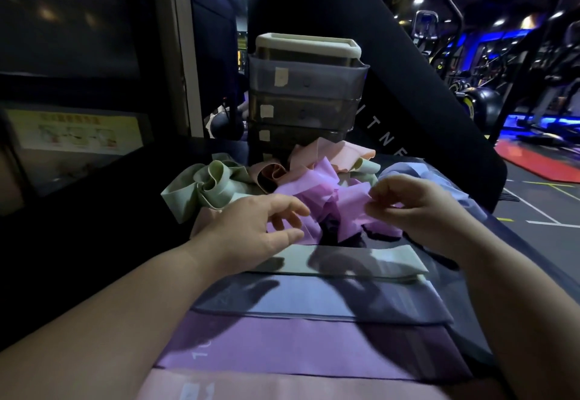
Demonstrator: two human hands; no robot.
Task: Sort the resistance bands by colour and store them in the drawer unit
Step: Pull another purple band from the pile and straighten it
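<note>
A tangled heap of resistance bands lies on the dark surface in front of the drawer unit point(306, 92). It holds purple bands point(317, 192), green bands point(210, 188), pink bands point(332, 153) and a pale blue band point(411, 170). My right hand point(417, 208) pinches a purple band at the heap's right side. My left hand point(251, 230) reaches into the heap with fingers loosely spread, touching purple material. Nearer to me, flat bands lie in rows: green point(386, 261), grey-blue point(314, 299), purple point(298, 346), pink point(282, 388).
The drawer unit has several smoky translucent drawers with small labels and a cream top. A black padded backrest point(408, 86) rises behind it. A dark wall with a yellow notice point(75, 131) stands at the left. Gym machines and floor lie to the right.
</note>
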